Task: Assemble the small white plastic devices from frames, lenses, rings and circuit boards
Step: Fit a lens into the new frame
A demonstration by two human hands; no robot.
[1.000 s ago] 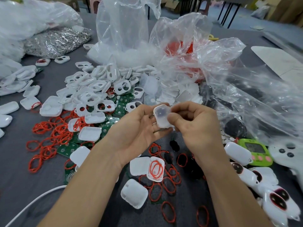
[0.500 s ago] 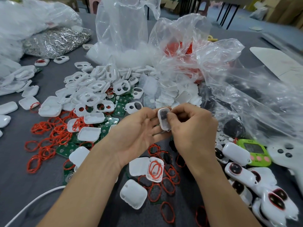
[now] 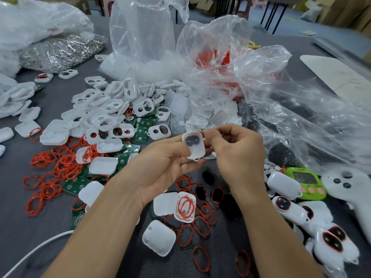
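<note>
My left hand [image 3: 166, 163] grips the white frame [image 3: 193, 149] between thumb and fingers, just left of my right hand [image 3: 241, 157]. Its dark lens [image 3: 190, 140] now faces me, where before it was edge-on. My right hand's curled fingers seem to pinch its upper corner.

Two hands [image 3: 166, 165] [image 3: 241, 155], one green timer [image 3: 306, 182]

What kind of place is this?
Most likely a small assembly workshop: a grey table heaped with white plastic frames, red rings and green circuit boards, big clear bags of parts behind, the left hand and right hand holding one white shell.
</note>
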